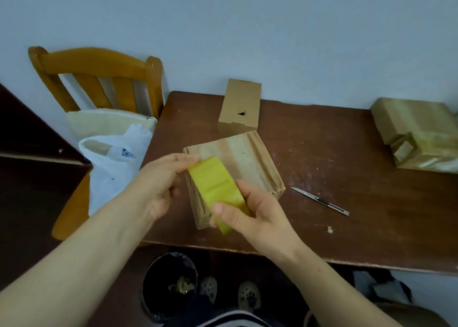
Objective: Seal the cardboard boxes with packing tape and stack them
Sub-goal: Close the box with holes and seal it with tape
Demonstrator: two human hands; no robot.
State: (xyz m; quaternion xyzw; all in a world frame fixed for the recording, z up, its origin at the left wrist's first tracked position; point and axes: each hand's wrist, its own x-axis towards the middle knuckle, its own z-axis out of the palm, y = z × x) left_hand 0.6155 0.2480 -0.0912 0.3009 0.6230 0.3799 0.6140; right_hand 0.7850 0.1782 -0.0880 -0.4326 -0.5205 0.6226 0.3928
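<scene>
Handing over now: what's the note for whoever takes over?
Left hand pinches the far end of the yellow tape strip; right hand grips the near end, above the centre box.
Done: centre box carries tape bands; a taped box sits far right on the table.
Left: lay this strip, likely trim with the knife, seal the upright box behind, stack.

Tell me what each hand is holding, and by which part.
Both hold one strip of yellow tape over the cardboard box: the left hand pinches its far end, the right hand grips its near end under the thumb.
</scene>
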